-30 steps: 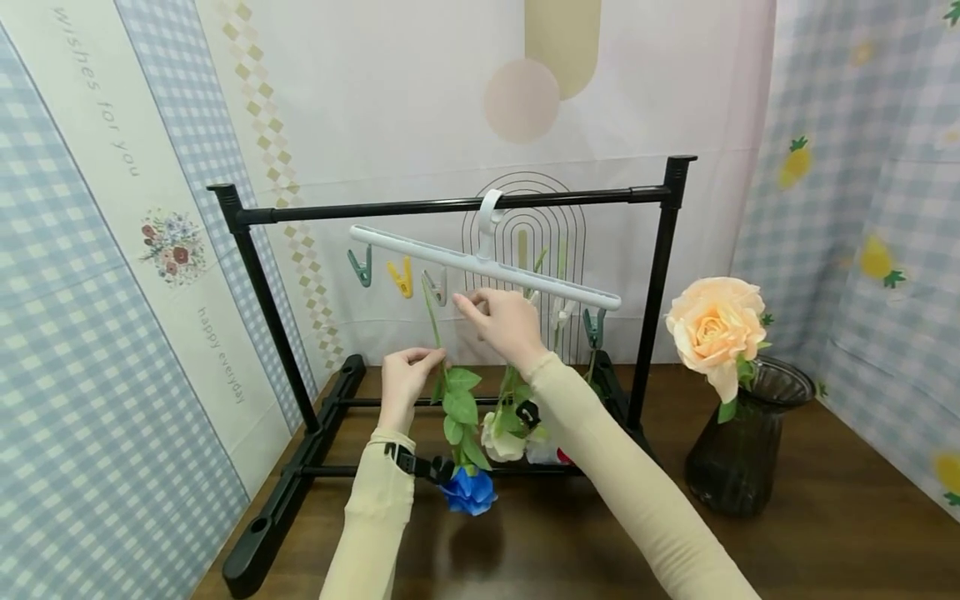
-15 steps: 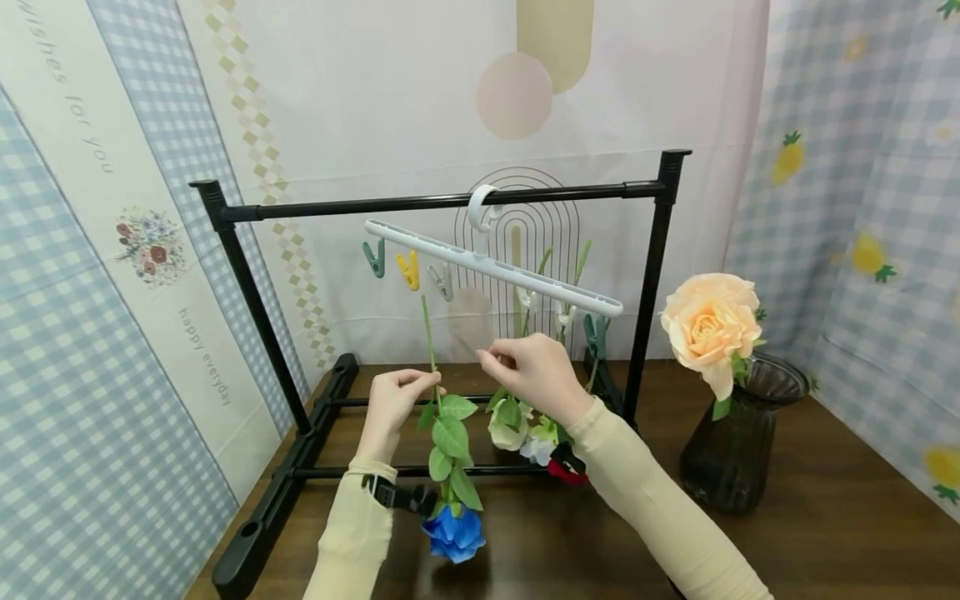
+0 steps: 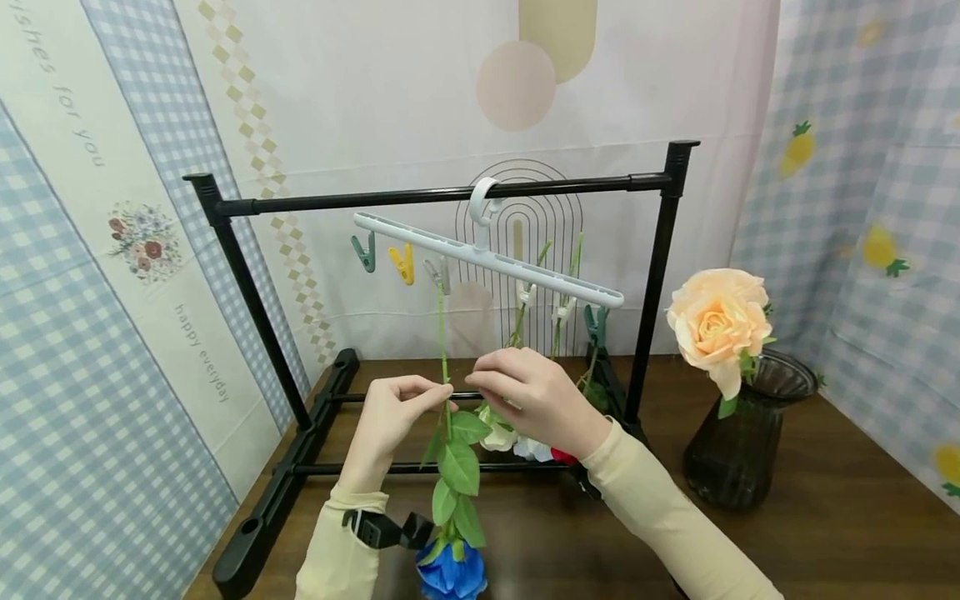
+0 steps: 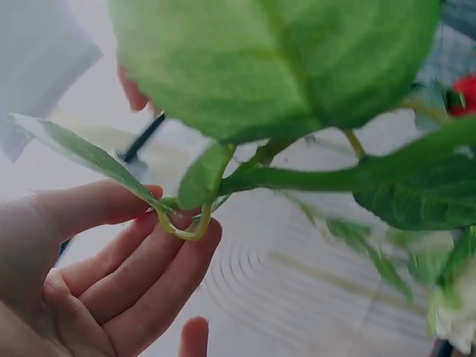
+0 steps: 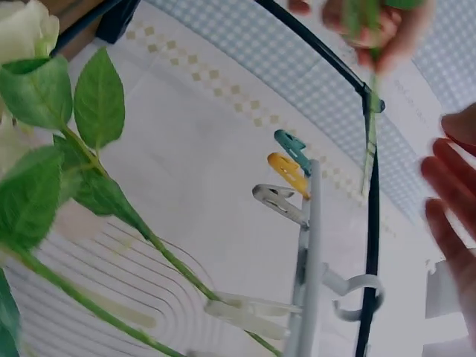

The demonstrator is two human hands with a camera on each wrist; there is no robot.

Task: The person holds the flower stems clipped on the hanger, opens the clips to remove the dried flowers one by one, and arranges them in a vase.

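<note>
My left hand (image 3: 393, 421) pinches the green stem of an upside-down blue rose (image 3: 452, 575), just above its leaves. The stem's bare end points up and overlaps the grey clip (image 3: 444, 275) in the head view; the right wrist view shows that clip apart from the stem (image 5: 372, 141). To the right of the stem, my right hand (image 3: 543, 396) hovers with loosely bent fingers and holds nothing. A pale blue hanger (image 3: 480, 257) hangs tilted above, its right end lower. In the left wrist view, a large leaf (image 4: 275, 67) hides part of the stem.
A black rack (image 3: 375, 200) carries the hanger. Green (image 3: 364, 252) and yellow clips (image 3: 402, 265) hang at its left. White clips (image 3: 527, 292) and another green clip (image 3: 596, 325) bear upside-down flowers. A dark vase (image 3: 727, 454) with a peach rose (image 3: 717, 327) stands right.
Both hands are lower than a second ago, and the blue rose has come down and nearer. The right hand first drew away from the hanger, then moved left toward the stem.
</note>
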